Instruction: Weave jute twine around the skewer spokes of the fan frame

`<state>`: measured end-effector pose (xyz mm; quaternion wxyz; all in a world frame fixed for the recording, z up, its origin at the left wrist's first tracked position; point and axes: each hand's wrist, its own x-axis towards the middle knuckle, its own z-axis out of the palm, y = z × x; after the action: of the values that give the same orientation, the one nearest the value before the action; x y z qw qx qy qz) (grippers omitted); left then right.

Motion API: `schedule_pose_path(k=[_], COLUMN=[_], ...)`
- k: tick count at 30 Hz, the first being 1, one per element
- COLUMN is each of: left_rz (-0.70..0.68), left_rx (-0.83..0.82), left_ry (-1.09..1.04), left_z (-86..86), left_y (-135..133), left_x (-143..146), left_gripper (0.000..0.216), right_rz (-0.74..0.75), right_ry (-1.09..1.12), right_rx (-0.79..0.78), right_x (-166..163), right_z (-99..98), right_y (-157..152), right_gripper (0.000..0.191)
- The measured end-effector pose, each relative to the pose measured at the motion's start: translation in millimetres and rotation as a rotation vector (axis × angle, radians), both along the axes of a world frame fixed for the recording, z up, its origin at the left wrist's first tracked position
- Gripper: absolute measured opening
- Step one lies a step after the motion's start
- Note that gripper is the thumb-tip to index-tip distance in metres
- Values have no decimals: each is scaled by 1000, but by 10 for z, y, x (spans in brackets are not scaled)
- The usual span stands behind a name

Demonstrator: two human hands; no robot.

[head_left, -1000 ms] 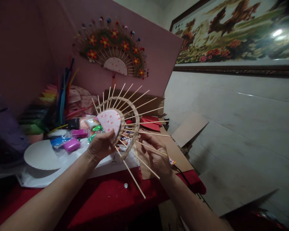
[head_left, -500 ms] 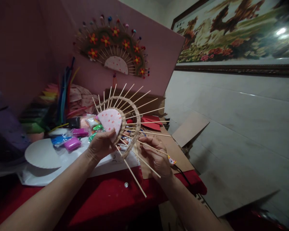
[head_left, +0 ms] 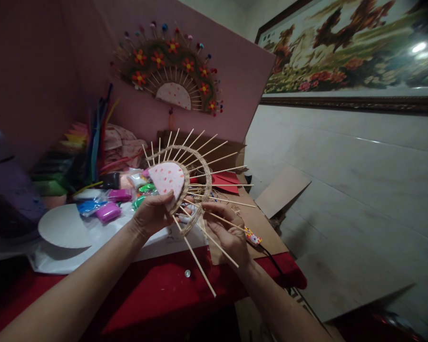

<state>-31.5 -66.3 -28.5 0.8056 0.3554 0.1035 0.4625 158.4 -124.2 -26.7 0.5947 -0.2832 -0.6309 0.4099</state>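
Note:
Between my hands is a fan-shaped stick frame (head_left: 167, 178), its half-round base covered in white cloth with reddish dots. Thin wooden sticks radiate from the base, and a band of braided twine (head_left: 207, 176) arcs across them. My left hand (head_left: 151, 216) is closed on the lower corner of the base, thumb on the cloth; its other fingers are partly hidden behind. At the twine band's lower right side, my right hand (head_left: 230, 232) is closed, pinching the band among the lower sticks. Its fingertips are partly hidden by the sticks.
A finished flowered fan (head_left: 171, 71) hangs on the pink board behind. On the red-covered table (head_left: 135, 294) lie packets of coloured clay (head_left: 109, 212), a cut white paper plate (head_left: 62, 228), red paper (head_left: 225, 183), cardboard (head_left: 264, 228) and a patterned glue gun (head_left: 253, 236).
The stick frame has shifted slightly to the right and tilted a little. My right hand's fingers have moved slightly left along the twine band. My left hand keeps its grip.

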Motion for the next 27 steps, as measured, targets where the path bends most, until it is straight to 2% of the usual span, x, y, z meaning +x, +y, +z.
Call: schedule_pose_path(k=[6, 11, 16, 19, 22, 27], left_rz=[-39, -15, 11, 17, 37, 67], left_rx=[29, 4, -8, -9, -15, -9], left_ry=[-8, 20, 23, 18, 16, 26], left_z=[-49, -81, -25, -5, -7, 10], left_y=[39, 54, 16, 5, 8, 5], left_x=[-25, -38, -19, -17, -23, -19], left_gripper=[29, 31, 34, 35, 35, 30], right_rz=[-35, -8, 8, -53, -133, -41], right_ry=[-70, -102, -60, 70, 194, 171], right_rx=[59, 94, 143, 26, -111, -408], right_x=[-14, 1, 29, 6, -11, 162], right_z=[-5, -13, -57, -124, -191, -214], right_y=[-11, 9, 2, -36, -59, 6], right_gripper=[13, 13, 23, 25, 12, 18])
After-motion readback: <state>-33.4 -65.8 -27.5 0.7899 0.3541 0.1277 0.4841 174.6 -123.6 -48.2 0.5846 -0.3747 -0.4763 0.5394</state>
